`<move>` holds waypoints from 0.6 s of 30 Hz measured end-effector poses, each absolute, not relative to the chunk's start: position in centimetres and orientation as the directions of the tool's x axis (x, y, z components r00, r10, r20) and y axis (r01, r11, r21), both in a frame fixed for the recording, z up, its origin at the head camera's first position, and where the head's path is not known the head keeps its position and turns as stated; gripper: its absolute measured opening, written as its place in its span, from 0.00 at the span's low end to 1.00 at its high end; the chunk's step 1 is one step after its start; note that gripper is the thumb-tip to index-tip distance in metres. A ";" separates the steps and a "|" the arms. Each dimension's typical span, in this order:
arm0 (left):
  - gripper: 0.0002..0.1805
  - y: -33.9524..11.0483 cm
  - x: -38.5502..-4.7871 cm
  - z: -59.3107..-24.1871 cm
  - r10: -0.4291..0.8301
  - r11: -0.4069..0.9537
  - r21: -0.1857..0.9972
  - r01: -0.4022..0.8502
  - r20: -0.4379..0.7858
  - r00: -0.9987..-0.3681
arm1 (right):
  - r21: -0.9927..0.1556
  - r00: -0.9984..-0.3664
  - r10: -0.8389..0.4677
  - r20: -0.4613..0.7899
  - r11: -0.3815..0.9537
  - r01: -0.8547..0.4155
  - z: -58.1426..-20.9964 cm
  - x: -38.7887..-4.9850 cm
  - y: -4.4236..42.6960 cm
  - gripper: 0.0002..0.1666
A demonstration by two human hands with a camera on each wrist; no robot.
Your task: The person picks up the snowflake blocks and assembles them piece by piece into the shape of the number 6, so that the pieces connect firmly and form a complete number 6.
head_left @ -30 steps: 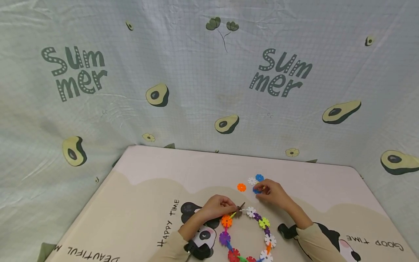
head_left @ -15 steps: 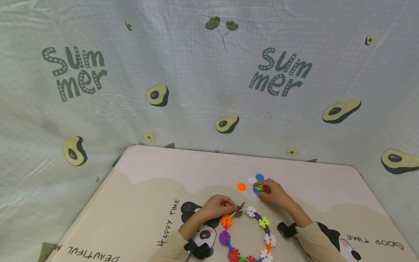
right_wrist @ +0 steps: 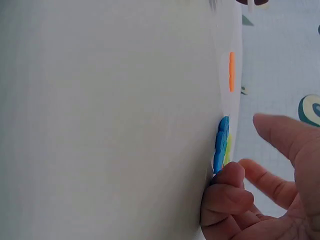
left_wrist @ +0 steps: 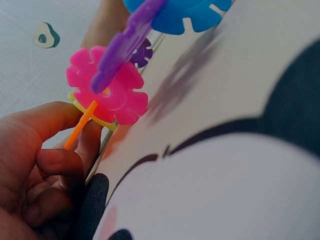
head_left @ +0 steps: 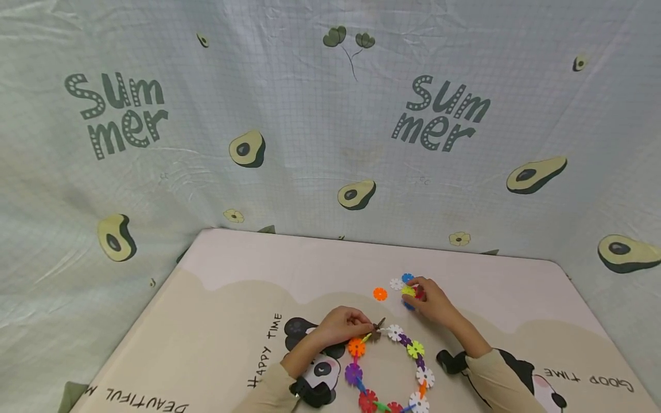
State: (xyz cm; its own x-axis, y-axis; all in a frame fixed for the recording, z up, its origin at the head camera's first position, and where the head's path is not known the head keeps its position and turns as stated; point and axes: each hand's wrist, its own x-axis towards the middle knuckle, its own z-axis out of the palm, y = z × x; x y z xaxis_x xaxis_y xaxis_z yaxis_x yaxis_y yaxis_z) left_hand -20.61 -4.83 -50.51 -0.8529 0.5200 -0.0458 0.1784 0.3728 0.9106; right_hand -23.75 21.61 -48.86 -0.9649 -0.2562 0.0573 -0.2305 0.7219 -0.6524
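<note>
A ring-shaped chain of interlocking plastic snowflake discs (head_left: pixel 353 374) lies on the table, in several colours. My left hand (head_left: pixel 343 326) holds its upper left end, by a brown disc (head_left: pixel 376 335). In the left wrist view the curled fingers are beside a pink disc (left_wrist: pixel 129 97) and an edge-on orange disc (left_wrist: pixel 80 127); the brown one is hidden there. Beyond the ring my right hand (head_left: pixel 434 301) is over loose discs, thumb and index finger apart. Near its fingertips are a yellow disc (head_left: pixel 408 291), a red disc (head_left: pixel 419 293) and a blue disc (right_wrist: pixel 220 146), partly covered.
Another blue disc (head_left: pixel 407 278), a white disc (head_left: pixel 396 284) and an orange disc (head_left: pixel 380 294) lie near the right hand. The table mat (head_left: pixel 232 310) carries panda prints and lettering. A patterned cloth (head_left: pixel 299 115) hangs behind the table.
At the loose discs, my right hand's fingers have shifted slightly; yellow and red discs, mostly hidden before, now show beside them, covering more of the blue one. My left hand stays at the chain.
</note>
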 end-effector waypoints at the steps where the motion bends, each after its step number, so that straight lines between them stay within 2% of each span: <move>1: 0.11 -4.8 -20.6 -50.6 0.517 0.380 0.907 0.180 -0.047 -0.855 | -0.652 -0.969 -0.242 0.052 0.726 -0.216 -48.8 -23.7 21.6 0.20; 10: 0.10 -4.8 -20.5 -50.5 0.521 0.388 0.899 0.203 -0.033 -0.853 | -0.662 -0.973 -0.227 0.039 0.723 -0.195 -49.0 -23.8 21.7 0.20; 18: 0.12 -4.9 -20.5 -50.2 0.515 0.404 0.902 0.151 -0.088 -0.853 | -0.721 -0.964 -0.259 0.058 0.658 -0.220 -49.1 -23.5 21.8 0.20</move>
